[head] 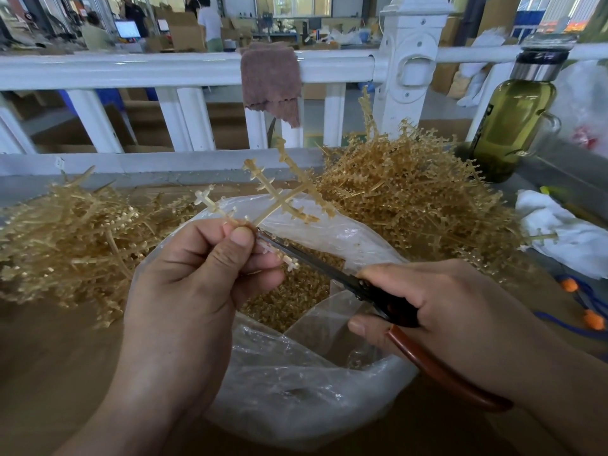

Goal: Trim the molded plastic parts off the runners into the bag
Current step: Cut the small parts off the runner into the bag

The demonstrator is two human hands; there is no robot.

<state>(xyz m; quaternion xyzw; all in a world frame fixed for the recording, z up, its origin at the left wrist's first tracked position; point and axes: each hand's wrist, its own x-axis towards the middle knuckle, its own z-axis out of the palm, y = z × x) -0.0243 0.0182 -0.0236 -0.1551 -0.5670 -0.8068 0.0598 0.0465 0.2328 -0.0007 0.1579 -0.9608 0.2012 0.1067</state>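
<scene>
So that cut parts (pixel 289 304) drop in, runner (pixel 279 199) pinched by left hand (pixel 194 278) above open bag (pixel 296 390); right hand (pixel 444 301) grips scissors (pixel 316 261), blades at its stem.

No legible text, labels or numbers

Bag (pixel 296 390) at the centre of the table (pixel 49 357), with loose parts (pixel 289 301) inside it. Left heap of runners (pixel 82 232) beside the bag; right heap of runners (pixel 411 199) behind and to its right. Above the bag's mouth, the left hand (pixel 197 274) holds a runner (pixel 279 199). The right hand (pixel 444 307) holds scissors (pixel 378 291) whose blades meet the runner at the left fingers (pixel 241 240). Railing (pixel 164 65) behind the table, with a cloth (pixel 271 80) over its top rail. Bottle (pixel 513 126) at rear right, with a rag (pixel 566 235) before it.
</scene>
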